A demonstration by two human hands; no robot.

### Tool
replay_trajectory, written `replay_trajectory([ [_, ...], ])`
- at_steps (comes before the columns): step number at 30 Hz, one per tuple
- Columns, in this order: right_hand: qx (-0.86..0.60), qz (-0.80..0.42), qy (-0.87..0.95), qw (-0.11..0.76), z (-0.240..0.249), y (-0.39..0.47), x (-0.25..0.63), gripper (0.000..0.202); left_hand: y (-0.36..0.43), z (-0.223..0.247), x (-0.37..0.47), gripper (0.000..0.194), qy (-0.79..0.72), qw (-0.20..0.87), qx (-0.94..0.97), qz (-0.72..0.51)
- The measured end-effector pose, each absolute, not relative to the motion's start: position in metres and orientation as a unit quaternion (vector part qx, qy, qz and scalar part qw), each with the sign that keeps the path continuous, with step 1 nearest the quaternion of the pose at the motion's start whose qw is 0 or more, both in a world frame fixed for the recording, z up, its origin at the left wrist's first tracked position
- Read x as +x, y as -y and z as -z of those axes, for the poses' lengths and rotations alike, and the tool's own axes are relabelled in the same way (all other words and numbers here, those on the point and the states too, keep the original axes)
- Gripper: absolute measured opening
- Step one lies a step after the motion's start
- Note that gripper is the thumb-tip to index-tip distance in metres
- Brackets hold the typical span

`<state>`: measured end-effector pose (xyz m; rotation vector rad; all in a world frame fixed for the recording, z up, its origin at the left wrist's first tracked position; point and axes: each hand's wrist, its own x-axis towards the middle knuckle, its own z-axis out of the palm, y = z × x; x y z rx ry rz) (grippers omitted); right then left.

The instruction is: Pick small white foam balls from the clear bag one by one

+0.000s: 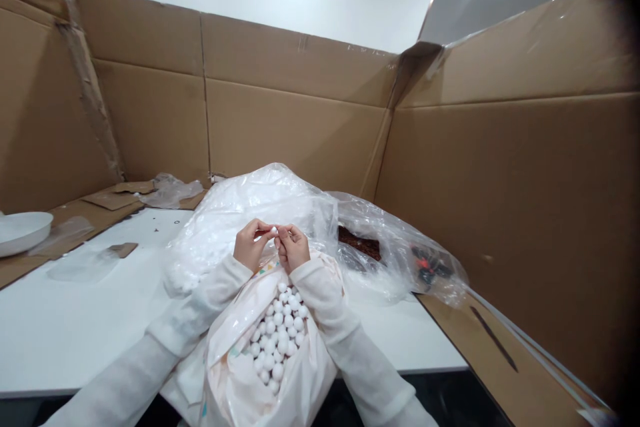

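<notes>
My left hand (249,244) and my right hand (293,247) meet above the near part of the table. Between their fingertips is a small white ball (274,230), pinched by the left fingers, with the right fingers closed right beside it. Whether the right fingers also grip the ball is hard to make out. Below the hands, an open pale plastic bag (225,373) with coloured marks holds several white balls (278,333). Behind the hands lies a large clear bag (260,190) full of white material.
Cardboard walls (295,100) surround the white table (100,320). At right, a clear plastic bag (395,233) covers brown and black-red items. A white dish (25,232) and plastic scraps lie left. A dark thin strip (494,339) rests on cardboard at right.
</notes>
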<state>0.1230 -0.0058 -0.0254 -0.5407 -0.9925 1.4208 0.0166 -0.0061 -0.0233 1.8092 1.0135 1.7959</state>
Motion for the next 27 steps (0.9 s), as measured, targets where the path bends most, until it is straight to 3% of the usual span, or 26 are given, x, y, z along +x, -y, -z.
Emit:
replay_trajectory([
  [3,-0.232,-0.629,0.427,0.607,0.022,0.007,0.123,0.038,0.005,0.020,0.015,0.013,-0.347,0.179,0.662,-0.639],
  [6,-0.221,-0.648,0.395,0.612,0.021,0.006,0.125,0.040,0.005,0.018,0.011,0.024,-0.335,0.137,0.691,-0.625],
  [9,-0.222,-0.673,0.323,0.628,0.022,0.003,0.128,0.036,0.003,0.019,0.007,0.018,-0.330,0.118,0.707,-0.614],
  [15,-0.183,-0.768,0.237,0.566,0.022,-0.001,0.137,0.036,0.007,0.016,0.007,0.017,-0.310,0.238,0.693,-0.606],
  [18,-0.183,-0.782,0.207,0.559,0.021,-0.003,0.139,0.026,0.016,0.004,0.008,0.022,-0.270,0.349,0.731,-0.521],
  [21,-0.198,-0.779,0.199,0.560,0.021,-0.004,0.138,0.013,0.026,-0.006,0.008,0.029,-0.192,0.428,0.808,-0.355],
  [24,-0.200,-0.772,0.209,0.565,0.022,-0.005,0.136,0.004,0.029,-0.007,0.007,0.036,-0.119,0.436,0.856,-0.251],
  [27,-0.190,-0.746,0.242,0.590,0.026,-0.005,0.135,0.013,0.025,-0.006,0.001,0.042,-0.116,0.439,0.861,-0.230],
])
